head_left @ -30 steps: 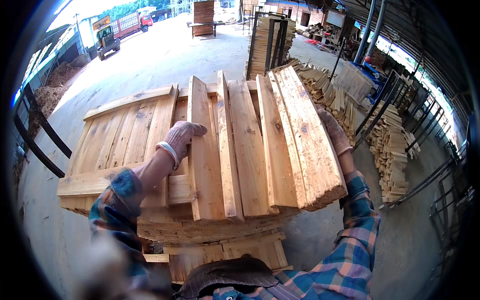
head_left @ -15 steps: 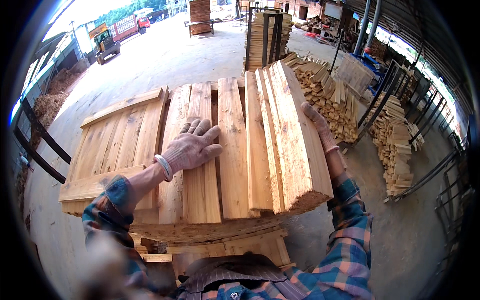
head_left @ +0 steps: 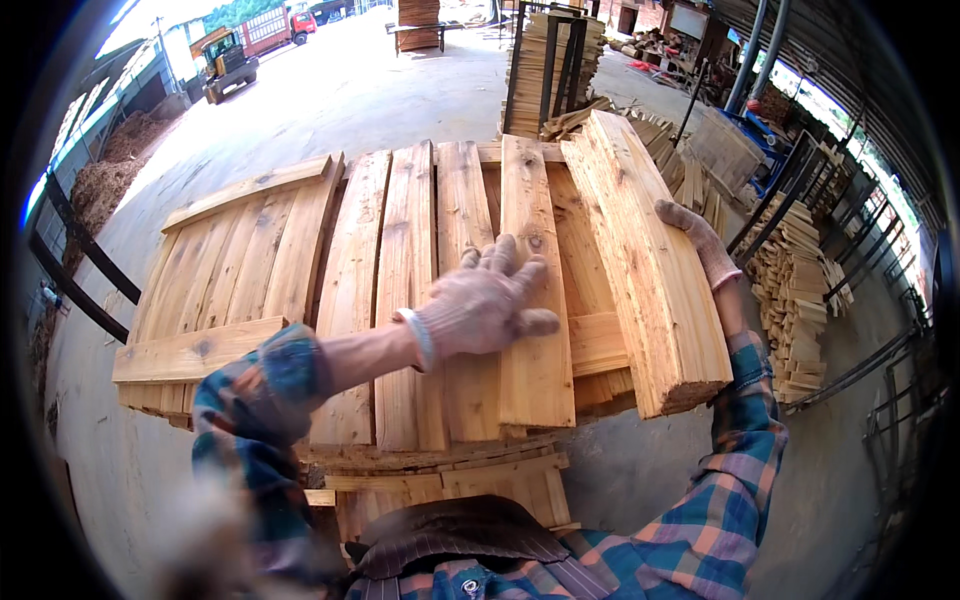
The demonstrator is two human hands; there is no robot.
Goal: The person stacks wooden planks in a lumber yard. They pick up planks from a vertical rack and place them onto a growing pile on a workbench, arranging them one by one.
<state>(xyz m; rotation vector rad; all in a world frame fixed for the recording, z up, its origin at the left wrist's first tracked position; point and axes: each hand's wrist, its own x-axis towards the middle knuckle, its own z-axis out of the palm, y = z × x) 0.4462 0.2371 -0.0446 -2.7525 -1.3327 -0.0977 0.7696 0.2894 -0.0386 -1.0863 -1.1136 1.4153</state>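
Observation:
My left hand (head_left: 487, 305), in a pale knitted glove, is over the rough wooden planks with its fingers spread. Its fingertips reach onto a plank (head_left: 537, 380) that overlaps the one beside it. Several more planks (head_left: 407, 250) lie side by side to the left. At the right, a thick block of planks (head_left: 650, 260) leans tilted on the pile. My gloved right hand (head_left: 703, 240) holds the block's outer side, fingers over its edge, with the forearm alongside. Between block and loose plank, a lower board (head_left: 597, 342) shows.
A panel of boards with crosspieces (head_left: 235, 265) makes up the pile's left part. Black metal frames stand left (head_left: 90, 235) and right (head_left: 775, 190). Beyond are stacked slats (head_left: 540, 75), a heap of cut wood (head_left: 790, 290) and a small loader (head_left: 225, 65) on the concrete floor.
My right hand has moved the block of planks to the right, and one plank now lies separate from it. My left hand has shifted right onto that plank.

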